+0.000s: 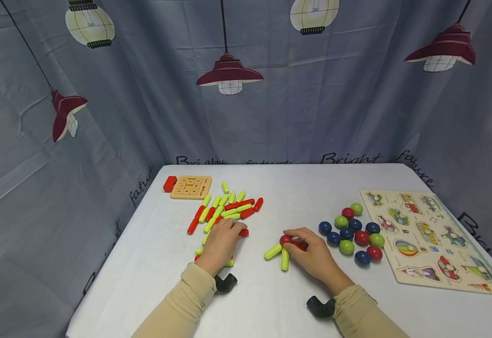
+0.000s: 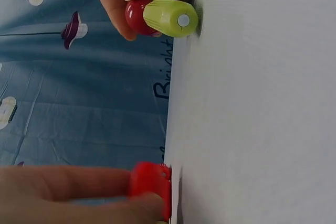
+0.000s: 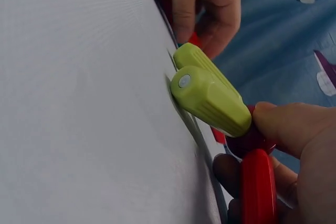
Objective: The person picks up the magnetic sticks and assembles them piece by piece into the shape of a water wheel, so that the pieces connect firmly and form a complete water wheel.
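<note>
My right hand (image 1: 315, 258) pinches a red ball (image 1: 285, 240) between thumb and fingers, low over the white table. Two yellow-green magnetic rods (image 1: 285, 260) stick out from that ball, their free ends close to the tabletop. A red rod (image 3: 257, 187) also joins it, lying along the fingers in the right wrist view. To the left, my left hand (image 1: 220, 241) reaches over scattered rods and pinches a red rod (image 2: 151, 184), blurred in the left wrist view. The palm and wrist hide part of the rods below.
Loose red and green rods (image 1: 237, 205) spread beyond my left hand. A wooden number board (image 1: 191, 187) and a red block (image 1: 170, 184) lie at the back left. Several blue, red and green balls (image 1: 346, 247) sit right of my right hand, beside a picture puzzle board (image 1: 435, 239).
</note>
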`<action>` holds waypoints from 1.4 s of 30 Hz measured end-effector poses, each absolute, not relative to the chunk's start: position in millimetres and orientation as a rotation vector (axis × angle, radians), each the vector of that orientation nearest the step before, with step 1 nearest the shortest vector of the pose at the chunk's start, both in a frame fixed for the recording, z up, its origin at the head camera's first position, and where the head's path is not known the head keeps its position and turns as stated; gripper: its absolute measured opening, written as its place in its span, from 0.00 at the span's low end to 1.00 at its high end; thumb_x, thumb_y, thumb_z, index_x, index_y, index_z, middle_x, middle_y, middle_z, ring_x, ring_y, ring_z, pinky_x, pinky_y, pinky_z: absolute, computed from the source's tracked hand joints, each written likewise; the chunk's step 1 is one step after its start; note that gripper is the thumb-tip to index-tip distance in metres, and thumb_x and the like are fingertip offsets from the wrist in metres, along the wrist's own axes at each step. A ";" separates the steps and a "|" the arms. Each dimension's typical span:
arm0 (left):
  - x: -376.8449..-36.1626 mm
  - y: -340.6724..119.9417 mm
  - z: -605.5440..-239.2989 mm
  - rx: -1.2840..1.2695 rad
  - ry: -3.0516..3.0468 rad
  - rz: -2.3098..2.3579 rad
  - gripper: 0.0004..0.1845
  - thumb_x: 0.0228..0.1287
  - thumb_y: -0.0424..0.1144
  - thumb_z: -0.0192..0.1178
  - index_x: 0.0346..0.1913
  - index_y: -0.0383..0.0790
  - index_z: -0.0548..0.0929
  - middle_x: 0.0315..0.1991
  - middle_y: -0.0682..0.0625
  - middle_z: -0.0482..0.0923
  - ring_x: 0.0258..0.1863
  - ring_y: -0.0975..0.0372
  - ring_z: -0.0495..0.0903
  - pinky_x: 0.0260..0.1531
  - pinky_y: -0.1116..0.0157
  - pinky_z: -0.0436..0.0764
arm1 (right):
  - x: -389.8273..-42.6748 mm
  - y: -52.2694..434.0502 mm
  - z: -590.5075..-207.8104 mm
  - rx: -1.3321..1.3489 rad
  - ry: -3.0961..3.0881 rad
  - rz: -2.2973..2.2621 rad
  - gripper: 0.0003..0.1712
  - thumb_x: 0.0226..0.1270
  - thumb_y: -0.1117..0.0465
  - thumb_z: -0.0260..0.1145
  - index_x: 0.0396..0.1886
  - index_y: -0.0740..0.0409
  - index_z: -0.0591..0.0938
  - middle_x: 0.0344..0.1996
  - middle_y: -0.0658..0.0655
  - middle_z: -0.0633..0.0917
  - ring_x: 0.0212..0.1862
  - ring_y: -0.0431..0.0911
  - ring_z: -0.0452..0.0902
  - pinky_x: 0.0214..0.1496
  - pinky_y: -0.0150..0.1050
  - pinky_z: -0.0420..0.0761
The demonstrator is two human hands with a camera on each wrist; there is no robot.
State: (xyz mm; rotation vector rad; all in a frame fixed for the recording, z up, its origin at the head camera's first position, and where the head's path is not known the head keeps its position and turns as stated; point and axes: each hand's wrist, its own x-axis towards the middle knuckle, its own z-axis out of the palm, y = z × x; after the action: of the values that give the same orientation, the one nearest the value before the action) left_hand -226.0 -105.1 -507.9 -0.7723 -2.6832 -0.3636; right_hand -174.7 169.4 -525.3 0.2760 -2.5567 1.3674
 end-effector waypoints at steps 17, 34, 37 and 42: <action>-216.0 -86.2 -498.9 -1.316 -2.380 -0.562 0.21 0.64 0.38 0.73 0.60 0.48 0.85 0.51 0.56 0.83 0.53 0.64 0.79 0.56 0.72 0.80 | -175.8 169.2 -518.3 0.436 -2.505 1.499 0.19 0.66 0.55 0.76 0.56 0.42 0.87 0.51 0.46 0.88 0.48 0.44 0.82 0.48 0.32 0.83; -225.5 -101.3 -507.7 -0.406 -2.774 -0.441 0.19 0.73 0.43 0.62 0.62 0.42 0.84 0.62 0.44 0.80 0.64 0.49 0.74 0.58 0.50 0.76 | -176.5 167.7 -523.6 0.377 -2.654 1.077 0.20 0.64 0.54 0.77 0.56 0.46 0.88 0.51 0.53 0.85 0.67 0.57 0.67 0.64 0.63 0.58; -226.5 -102.7 -509.4 -0.400 -2.784 -0.471 0.17 0.71 0.41 0.62 0.60 0.42 0.86 0.57 0.44 0.81 0.60 0.49 0.75 0.56 0.52 0.76 | -176.1 167.1 -524.8 0.383 -2.672 1.059 0.17 0.66 0.56 0.75 0.55 0.45 0.89 0.50 0.53 0.84 0.67 0.58 0.64 0.63 0.63 0.55; -229.0 -101.8 -512.2 -0.360 -2.799 -0.526 0.19 0.66 0.37 0.64 0.59 0.42 0.86 0.53 0.45 0.80 0.55 0.52 0.74 0.56 0.54 0.76 | -174.4 167.8 -524.8 0.429 -2.682 1.091 0.21 0.69 0.57 0.72 0.61 0.45 0.86 0.58 0.55 0.79 0.74 0.63 0.54 0.66 0.69 0.47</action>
State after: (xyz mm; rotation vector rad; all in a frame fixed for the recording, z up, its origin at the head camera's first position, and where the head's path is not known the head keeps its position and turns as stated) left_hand -229.0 -101.8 -512.2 -0.3597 -2.7989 -0.5262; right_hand -174.4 167.8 -524.8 0.4287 -2.6816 1.0907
